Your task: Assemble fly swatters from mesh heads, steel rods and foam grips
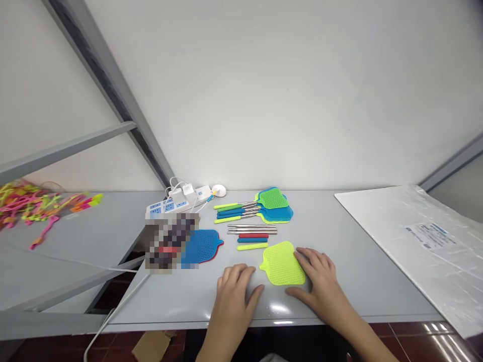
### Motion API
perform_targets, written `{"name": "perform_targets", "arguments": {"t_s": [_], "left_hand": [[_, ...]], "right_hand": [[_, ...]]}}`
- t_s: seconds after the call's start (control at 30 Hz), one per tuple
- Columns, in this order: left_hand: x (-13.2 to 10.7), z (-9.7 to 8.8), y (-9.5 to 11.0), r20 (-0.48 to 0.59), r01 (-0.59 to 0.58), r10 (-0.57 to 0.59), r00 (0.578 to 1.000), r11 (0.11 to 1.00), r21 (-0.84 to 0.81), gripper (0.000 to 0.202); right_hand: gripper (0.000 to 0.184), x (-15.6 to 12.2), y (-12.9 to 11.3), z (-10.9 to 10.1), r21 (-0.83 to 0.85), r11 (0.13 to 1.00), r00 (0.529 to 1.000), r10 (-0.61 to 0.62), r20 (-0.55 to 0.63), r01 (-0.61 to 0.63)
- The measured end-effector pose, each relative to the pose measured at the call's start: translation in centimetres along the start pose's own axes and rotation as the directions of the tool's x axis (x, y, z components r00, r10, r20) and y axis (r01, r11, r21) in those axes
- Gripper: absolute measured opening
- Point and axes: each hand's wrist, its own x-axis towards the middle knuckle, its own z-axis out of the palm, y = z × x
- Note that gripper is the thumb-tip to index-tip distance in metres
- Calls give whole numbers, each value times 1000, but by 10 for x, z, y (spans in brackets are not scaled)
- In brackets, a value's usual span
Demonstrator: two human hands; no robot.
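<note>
A yellow-green fly swatter head (pixel 284 264) lies flat on the grey table, its short neck pointing left. My right hand (pixel 320 281) rests at its right side with fingers and thumb apart, fingertips by the upper right edge and thumb below the lower edge; contact is hard to tell. To the left of the neck, my left hand (pixel 234 296) lies on the table, open and holding nothing. Behind them are loose handle grips in yellow-green (pixel 252 247), blue (pixel 252 241) and red (pixel 253 235), with several thin metal rods (pixel 252 230) beyond.
Assembled swatters (pixel 273 206) are piled farther back. Blue and red swatter heads (pixel 207 245) lie left, beside a pixelated patch. A power strip (pixel 169 205) with white plugs stands at the back left. White wrapped sheeting (pixel 396 236) covers the right side. Colourful cords (pixel 33 203) lie far left.
</note>
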Motion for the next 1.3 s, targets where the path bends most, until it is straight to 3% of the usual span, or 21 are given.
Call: {"name": "perform_targets", "arguments": {"t_s": [0.27,0.47,0.5,0.57,0.6,0.67,0.73,0.8,0.87,0.93,1.0,1.07,1.1,1.17,1.3], "left_hand": [[15,7,21,3,159,-159,987,987,8,16],[16,9,37,-7,250,-263,965,927,-279,11],[15,10,41,-48,221,-249,967,920,-325,9],[13,10,52,-238,10,-97,966,939,-344,7],[12,8,57,-361,-144,30,932,945,-295,9],[11,2,68,-557,-403,278,783,908,-112,13],[10,-9,75,-662,-483,386,642,875,41,12],[10,-22,77,-701,-439,386,600,891,116,11],[7,-36,70,-712,-369,335,617,922,114,11],[3,-47,54,-692,-329,303,655,939,99,4],[-5,-53,32,-667,-301,269,695,951,71,16],[-14,-55,8,-638,-212,168,751,977,8,24],[-18,-54,-5,-636,-141,84,767,989,-39,26],[-27,-50,-26,-634,6,-85,769,992,-125,27],[-35,-42,-53,-549,209,-278,788,960,-187,23]], "right_hand": [[55,-2,3,4,-19,1000,999,-8,-33,8],[53,-6,8,5,21,997,994,-78,-78,80],[52,-7,6,5,37,994,990,-95,-104,99],[55,-9,-3,-1,83,989,980,-107,-170,122],[58,-9,-10,-6,113,985,971,-108,-213,134],[68,-4,-29,-19,175,967,941,-126,-314,188],[79,7,-50,-34,220,925,881,-192,-432,309],[83,24,-71,-44,266,858,825,-267,-498,439],[78,45,-89,-44,315,783,796,-346,-497,537],[64,68,-106,-34,402,728,809,-361,-464,555],[46,90,-123,-17,551,703,886,-275,-372,450],[35,110,-140,2,705,664,969,-181,-171,248],[32,119,-147,11,744,652,987,-150,-62,146],[30,135,-157,26,757,654,990,-112,90,5],[38,154,-163,45,685,725,989,-43,144,-68]]}}
